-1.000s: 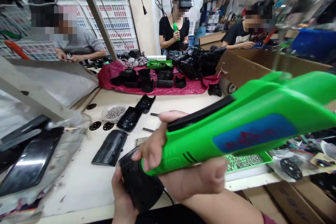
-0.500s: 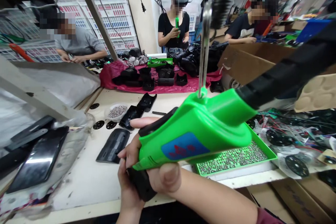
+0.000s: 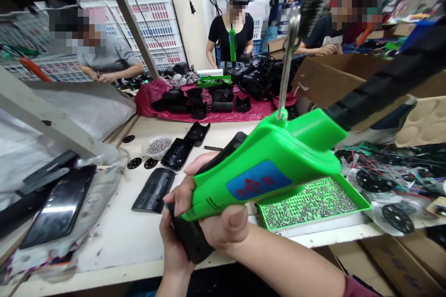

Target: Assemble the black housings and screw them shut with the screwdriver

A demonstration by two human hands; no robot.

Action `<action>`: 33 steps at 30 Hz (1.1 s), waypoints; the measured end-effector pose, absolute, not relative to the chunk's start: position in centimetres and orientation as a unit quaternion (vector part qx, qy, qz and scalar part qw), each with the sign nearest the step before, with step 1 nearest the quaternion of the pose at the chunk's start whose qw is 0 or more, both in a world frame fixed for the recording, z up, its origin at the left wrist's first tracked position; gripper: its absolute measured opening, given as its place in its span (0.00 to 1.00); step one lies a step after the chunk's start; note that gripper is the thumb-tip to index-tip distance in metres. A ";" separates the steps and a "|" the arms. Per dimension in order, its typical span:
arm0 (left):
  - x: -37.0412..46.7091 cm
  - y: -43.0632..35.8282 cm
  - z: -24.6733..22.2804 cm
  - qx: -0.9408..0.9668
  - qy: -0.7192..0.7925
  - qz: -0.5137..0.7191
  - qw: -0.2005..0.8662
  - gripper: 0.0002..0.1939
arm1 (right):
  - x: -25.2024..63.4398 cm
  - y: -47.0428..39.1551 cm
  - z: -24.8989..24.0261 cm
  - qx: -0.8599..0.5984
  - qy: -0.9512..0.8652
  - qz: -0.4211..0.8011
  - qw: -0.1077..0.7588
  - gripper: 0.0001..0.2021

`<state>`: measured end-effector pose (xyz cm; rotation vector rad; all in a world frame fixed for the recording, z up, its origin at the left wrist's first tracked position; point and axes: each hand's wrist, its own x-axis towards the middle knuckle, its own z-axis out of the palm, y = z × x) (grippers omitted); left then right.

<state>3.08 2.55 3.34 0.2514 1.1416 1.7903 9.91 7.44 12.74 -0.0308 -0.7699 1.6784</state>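
Note:
My right hand (image 3: 223,227) is wrapped round a green electric screwdriver (image 3: 223,190), which hangs from a metal hook and slants down to the left. My left hand (image 3: 174,246) grips a black plastic housing (image 3: 193,241) under the tool's front end. The screwdriver's tip is hidden behind my fingers and the housing. Just beyond my hands lies a black ribbed shell (image 3: 153,190) on the white table. Behind it are two more black shell parts (image 3: 177,153) and a bowl of small screws (image 3: 159,146). A green tray (image 3: 313,204) holds many screws, right of my hands.
Black slotted discs (image 3: 134,163) lie on the table's left. A dark, shiny flat panel (image 3: 61,204) rests further left. Wires and discs in plastic bags (image 3: 397,218) crowd the right, beside a cardboard box (image 3: 348,69). Several people (image 3: 232,32) work across the table.
The view has shifted slightly. Both hands still hold the screwdriver and housing together. The person opposite has let go of a green screwdriver, which now hangs upright.

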 end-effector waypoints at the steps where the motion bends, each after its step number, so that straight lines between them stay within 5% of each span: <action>1: 3.1 2.5 3.3 0.098 0.471 0.729 0.487 0.19 | 10.0 7.5 12.8 -0.012 -0.334 0.724 0.604 0.28; 12: 3.2 2.8 3.1 0.097 0.352 0.798 0.479 0.15 | 12.8 7.9 14.9 -0.024 -0.356 0.681 0.640 0.27; 24: 0.9 2.2 1.5 0.008 0.367 0.735 0.570 0.34 | 14.7 10.6 14.1 -0.056 -0.374 0.562 0.736 0.22; 33: 0.6 1.9 1.8 0.021 0.328 0.754 0.568 0.39 | 15.4 10.9 11.6 -0.119 -0.439 0.590 0.667 0.24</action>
